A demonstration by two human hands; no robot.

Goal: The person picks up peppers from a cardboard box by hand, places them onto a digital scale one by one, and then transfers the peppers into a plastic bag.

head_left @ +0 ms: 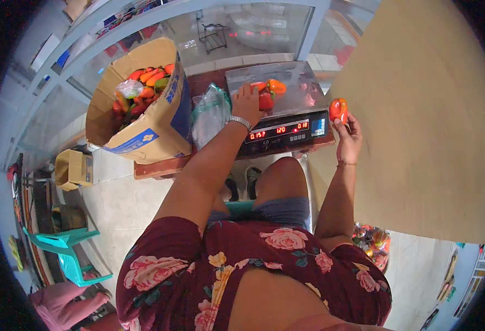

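Note:
My right hand (349, 135) holds up an orange-red bell pepper (338, 110) just beyond the right end of a digital scale (286, 132). Over the left part of the scale's metal plate (296, 70), my left hand (246, 105) has its fingers curled against a red bell pepper (266, 100); the palm hides part of this grip. An orange bell pepper (276, 86) lies beside it on the plate. Clear plastic bags (209, 115) lie left of the scale, near my left wrist. Red digits glow on the scale's front display.
A tall cardboard box (168, 124) full of red, orange and green peppers stands on the left of the red-brown table (160, 170). A large tan board (419, 138) fills the right side. Bagged peppers (372, 243) sit low by my right elbow. A green plastic chair (68, 243) stands lower left, near another person's legs.

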